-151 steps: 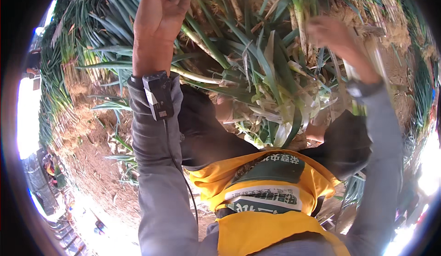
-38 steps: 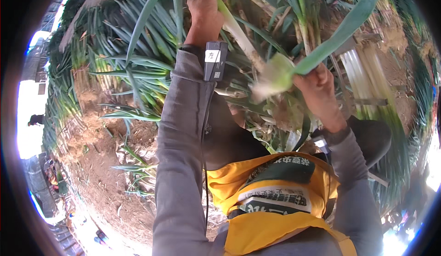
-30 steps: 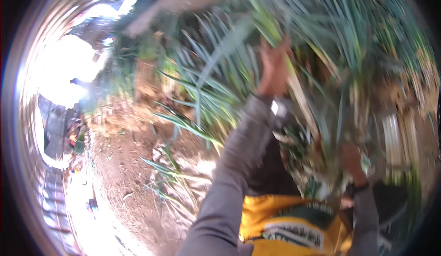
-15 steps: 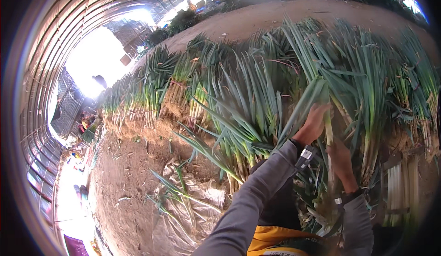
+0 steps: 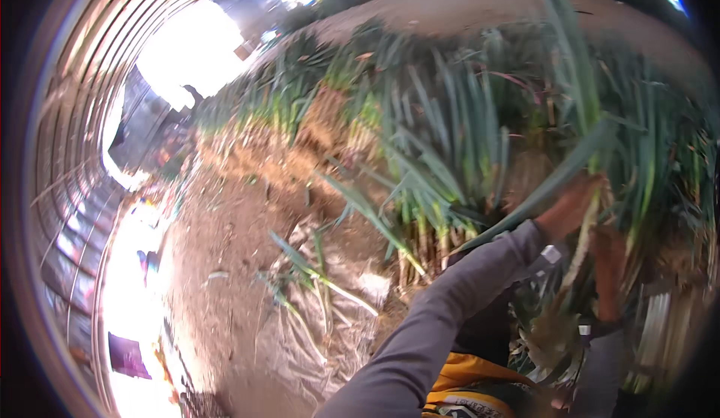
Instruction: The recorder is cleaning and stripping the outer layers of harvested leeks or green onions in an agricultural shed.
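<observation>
My left hand (image 5: 574, 206) is closed around a long green onion (image 5: 580, 257), where its pale stalk meets the green leaves. The leaves rise away from me, and one long leaf bends down to the left across my wrist. Just right of the stalk is my right hand (image 5: 609, 257), so smeared by motion that its fingers cannot be made out. Left of my hands, a cluster of green onions (image 5: 427, 215) stands with pale stalks down and leaves up.
Tied bundles of green onions (image 5: 255, 121) with brown roots line the far side. A few loose onions (image 5: 322, 279) lie on a crumpled plastic sheet (image 5: 300, 365) over bare soil at the left. Pale trimmed stalks (image 5: 656, 320) stand at the right. Curved greenhouse ribs (image 5: 82, 103) arch over the left.
The whole view has shifted and blurred, with the surroundings sliding right and a little down. Both hands appear farther right, and the held onion's leaves reach higher in the picture.
</observation>
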{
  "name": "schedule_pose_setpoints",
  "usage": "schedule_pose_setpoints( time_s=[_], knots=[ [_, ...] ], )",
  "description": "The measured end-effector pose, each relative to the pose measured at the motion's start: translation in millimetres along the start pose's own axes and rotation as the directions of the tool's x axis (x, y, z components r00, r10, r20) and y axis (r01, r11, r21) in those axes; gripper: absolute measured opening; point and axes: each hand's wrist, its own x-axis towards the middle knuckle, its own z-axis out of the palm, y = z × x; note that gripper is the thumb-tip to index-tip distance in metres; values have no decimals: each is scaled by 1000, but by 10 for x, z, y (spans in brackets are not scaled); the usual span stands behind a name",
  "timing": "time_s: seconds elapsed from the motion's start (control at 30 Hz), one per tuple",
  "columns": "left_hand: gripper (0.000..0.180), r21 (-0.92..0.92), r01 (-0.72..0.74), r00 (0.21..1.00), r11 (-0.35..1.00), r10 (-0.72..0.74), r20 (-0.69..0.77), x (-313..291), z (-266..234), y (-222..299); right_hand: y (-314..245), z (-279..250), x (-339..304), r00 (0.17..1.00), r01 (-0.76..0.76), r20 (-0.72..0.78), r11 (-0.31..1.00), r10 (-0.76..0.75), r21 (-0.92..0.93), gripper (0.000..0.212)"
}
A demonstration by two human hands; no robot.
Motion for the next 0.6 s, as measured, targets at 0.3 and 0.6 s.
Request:
schedule_pose_setpoints(
  time_s=[0.3,0.6],
  knots=[
    [15,-9,101,995,995,-101,-9,-189,317,268,140,-32,44,990,-76,101,983,94,-169,19],
    [16,-74,122,992,990,-121,18,-326,430,419,52,88,-53,995,-86,-79,964,68,-252,20]
  ],
)
